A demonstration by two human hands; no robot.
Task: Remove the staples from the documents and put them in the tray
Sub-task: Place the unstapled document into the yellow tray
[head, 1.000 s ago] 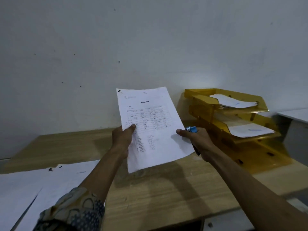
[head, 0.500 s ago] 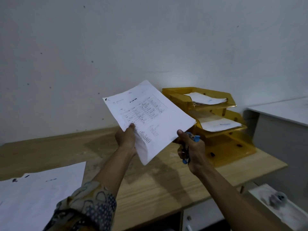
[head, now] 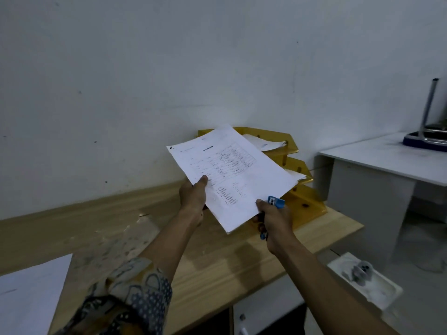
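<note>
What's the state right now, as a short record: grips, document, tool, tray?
left grip: holds the document by its left edge, thumb on top
right grip: pinches its lower edge, also holds blue staple remover
document: in the air before the yellow tray, not in it
tray tiers: upper two hold paper
desk: more sheets lying at left

Only clothing showing is the left sleeve [head: 125,298]: loose patterned fabric, navy patches with tiny white dots mixed with cream and tan curvy shapes outlined dark, bunched up near the elbow. Right forearm [head: 326,281], left hand [head: 192,201] and right hand [head: 275,223] all bare.
</note>
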